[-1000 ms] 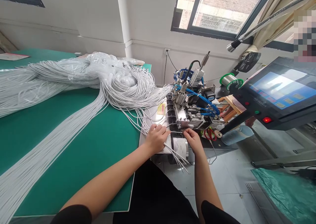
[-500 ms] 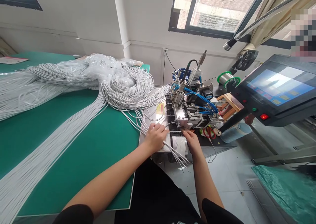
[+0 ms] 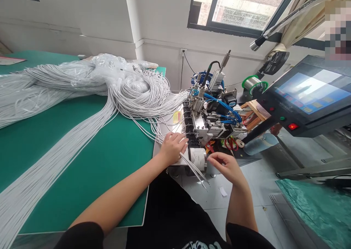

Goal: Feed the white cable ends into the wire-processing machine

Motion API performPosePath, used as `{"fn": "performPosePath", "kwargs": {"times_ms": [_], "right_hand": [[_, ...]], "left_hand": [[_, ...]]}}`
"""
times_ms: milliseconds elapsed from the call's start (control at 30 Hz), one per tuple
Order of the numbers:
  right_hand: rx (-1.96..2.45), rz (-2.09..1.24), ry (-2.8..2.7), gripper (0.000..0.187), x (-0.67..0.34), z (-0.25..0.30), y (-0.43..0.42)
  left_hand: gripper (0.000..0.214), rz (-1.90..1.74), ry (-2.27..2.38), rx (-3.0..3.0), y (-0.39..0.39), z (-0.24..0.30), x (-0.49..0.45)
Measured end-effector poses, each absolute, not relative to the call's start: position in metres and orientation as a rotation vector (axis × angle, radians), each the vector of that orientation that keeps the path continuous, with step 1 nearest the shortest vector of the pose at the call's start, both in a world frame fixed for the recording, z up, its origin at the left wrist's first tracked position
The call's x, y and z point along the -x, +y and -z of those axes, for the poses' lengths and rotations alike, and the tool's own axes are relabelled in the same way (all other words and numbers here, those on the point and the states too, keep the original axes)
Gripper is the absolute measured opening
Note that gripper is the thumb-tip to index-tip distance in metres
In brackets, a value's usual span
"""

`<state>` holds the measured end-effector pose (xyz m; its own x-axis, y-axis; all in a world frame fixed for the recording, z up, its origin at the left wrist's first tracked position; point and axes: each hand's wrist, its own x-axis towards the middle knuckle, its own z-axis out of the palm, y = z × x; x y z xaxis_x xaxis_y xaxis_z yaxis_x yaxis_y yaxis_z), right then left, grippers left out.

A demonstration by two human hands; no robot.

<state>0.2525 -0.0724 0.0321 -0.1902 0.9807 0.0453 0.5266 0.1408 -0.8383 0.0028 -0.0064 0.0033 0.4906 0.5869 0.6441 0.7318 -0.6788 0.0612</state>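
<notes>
Wires (image 3: 195, 168): we're gripping 'em in L hand (image 3: 173, 148), ends hanging by roll (image 3: 199, 158).
We're now holding R hand (image 3: 229, 167) off track (image 3: 188, 121), next to roll, fingers curled, can't tell if pinching anything; prob. we're no longer guiding a wire there.

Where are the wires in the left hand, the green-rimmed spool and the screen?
Wires (image 3: 192, 165), head view: on their free lengths.
Green-rimmed spool (image 3: 251, 83), head view: on the wound silvery middle.
Screen (image 3: 312, 92), head view: on the display's centre.
</notes>
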Motion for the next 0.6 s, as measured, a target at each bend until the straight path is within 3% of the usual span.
{"fn": "performPosePath", "kwargs": {"times_ms": [267, 600], "right_hand": [[1.195, -1.173, -2.324, 0.021, -0.230, -0.053, -0.088], [1.304, -1.002, -1.985, 0.020, -0.251, -0.054, -0.087]], "left_hand": [[0.020, 1.023, -1.120, 2.503, -0.008, -0.006, -0.002], [0.026, 1.036, -0.585, 2.612, -0.009, -0.007, 0.003]]}}
